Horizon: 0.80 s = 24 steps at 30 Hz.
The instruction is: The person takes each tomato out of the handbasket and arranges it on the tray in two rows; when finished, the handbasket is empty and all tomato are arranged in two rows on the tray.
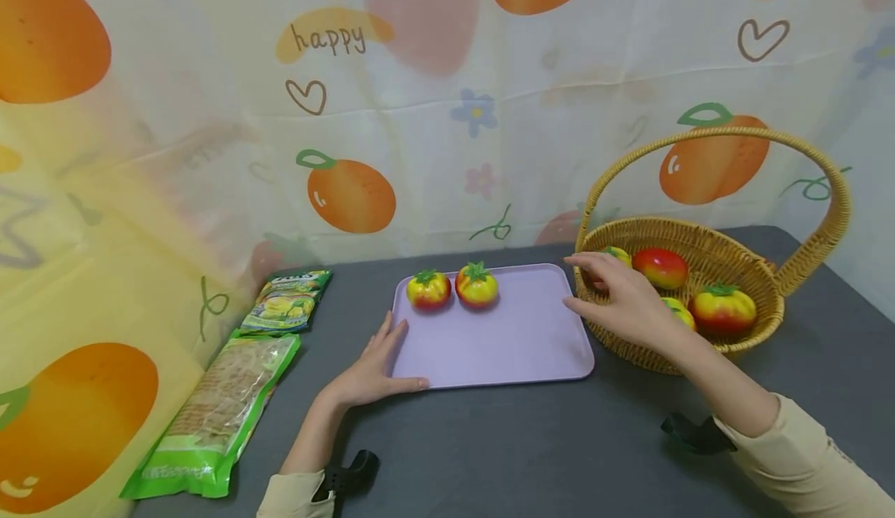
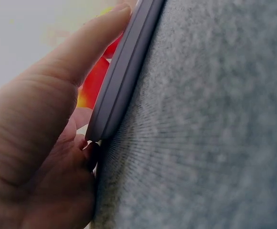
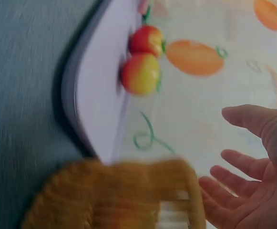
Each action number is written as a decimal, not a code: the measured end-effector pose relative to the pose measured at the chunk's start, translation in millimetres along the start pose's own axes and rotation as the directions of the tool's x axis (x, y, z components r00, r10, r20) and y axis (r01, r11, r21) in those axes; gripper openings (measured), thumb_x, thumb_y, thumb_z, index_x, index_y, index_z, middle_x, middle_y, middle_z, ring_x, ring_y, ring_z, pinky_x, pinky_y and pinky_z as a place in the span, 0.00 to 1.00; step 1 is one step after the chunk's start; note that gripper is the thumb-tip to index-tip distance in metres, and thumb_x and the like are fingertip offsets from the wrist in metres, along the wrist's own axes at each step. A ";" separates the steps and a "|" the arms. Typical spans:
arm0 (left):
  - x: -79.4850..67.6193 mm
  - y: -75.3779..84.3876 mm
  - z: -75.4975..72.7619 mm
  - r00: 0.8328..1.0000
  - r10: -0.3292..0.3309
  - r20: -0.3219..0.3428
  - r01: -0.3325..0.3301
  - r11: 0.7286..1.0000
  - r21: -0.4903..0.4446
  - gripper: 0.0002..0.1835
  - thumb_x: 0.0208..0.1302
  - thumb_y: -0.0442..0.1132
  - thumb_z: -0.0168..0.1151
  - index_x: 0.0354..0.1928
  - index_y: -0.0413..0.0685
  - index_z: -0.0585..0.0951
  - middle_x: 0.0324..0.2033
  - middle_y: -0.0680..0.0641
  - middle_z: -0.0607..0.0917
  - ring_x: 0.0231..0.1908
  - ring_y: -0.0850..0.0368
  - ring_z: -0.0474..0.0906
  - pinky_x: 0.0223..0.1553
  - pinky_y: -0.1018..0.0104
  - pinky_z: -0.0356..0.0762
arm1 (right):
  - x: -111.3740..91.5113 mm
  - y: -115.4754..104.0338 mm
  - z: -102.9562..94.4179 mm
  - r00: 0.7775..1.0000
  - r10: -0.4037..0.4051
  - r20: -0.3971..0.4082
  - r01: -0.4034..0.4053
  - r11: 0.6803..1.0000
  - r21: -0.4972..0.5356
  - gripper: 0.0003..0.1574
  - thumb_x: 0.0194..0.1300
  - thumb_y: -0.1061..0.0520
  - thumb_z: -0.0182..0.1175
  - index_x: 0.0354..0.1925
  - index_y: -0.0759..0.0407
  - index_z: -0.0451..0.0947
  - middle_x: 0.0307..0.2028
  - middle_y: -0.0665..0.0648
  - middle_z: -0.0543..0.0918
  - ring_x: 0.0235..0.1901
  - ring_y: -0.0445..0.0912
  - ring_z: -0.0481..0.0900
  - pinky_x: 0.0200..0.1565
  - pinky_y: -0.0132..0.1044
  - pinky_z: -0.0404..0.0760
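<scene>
A lilac tray (image 1: pixel 517 355) lies on the table, with two red-and-yellow tomatoes (image 1: pixel 429 290) (image 1: pixel 477 285) side by side near its back left. My left hand (image 1: pixel 367 370) rests at the tray's front left corner, fingers along the left side and thumb (image 2: pixel 100 36) on the front rim. Over the left rim of the wicker basket (image 1: pixel 650 359), my right hand (image 1: pixel 629 300) hovers with thumb and fingers spread and nothing between them. Inside the basket are another tomato (image 1: pixel 723 312), a smooth red fruit (image 1: pixel 660 268) and others partly hidden by the right hand.
A green-edged bag (image 1: pixel 217 409) lies on the left of the grey table (image 1: pixel 489 448), with a smaller green packet (image 1: pixel 287 302) behind it. The basket's tall handle (image 1: pixel 720 131) arches up at the right. A fruit-print cloth (image 1: pixel 419 130) hangs behind the table.
</scene>
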State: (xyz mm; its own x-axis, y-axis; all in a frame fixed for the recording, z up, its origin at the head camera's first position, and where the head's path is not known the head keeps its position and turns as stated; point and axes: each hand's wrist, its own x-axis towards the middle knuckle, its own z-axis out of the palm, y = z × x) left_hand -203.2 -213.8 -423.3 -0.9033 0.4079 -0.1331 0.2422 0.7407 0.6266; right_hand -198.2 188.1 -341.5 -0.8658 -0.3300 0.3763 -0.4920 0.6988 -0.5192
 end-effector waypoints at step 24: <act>-3.1 -0.2 0.3 1.000 -0.028 -0.009 0.028 1.000 -0.010 0.59 0.52 0.63 0.70 0.77 0.48 0.48 0.76 0.41 0.32 0.73 0.33 0.32 0.65 0.30 0.38 | -39.4 55.5 -57.9 0.947 0.124 0.295 -0.057 0.973 -0.225 0.40 0.54 0.47 0.73 0.58 0.69 0.74 0.54 0.71 0.78 0.54 0.67 0.73 0.51 0.62 0.72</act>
State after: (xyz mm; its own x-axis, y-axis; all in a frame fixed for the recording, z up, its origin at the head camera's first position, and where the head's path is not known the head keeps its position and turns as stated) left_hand -200.4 -215.1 -423.3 -0.9127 0.3824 -0.1437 0.2135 0.7465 0.6302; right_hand -186.0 276.6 -340.7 -0.9082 -0.4134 0.0656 -0.4085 0.8413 -0.3542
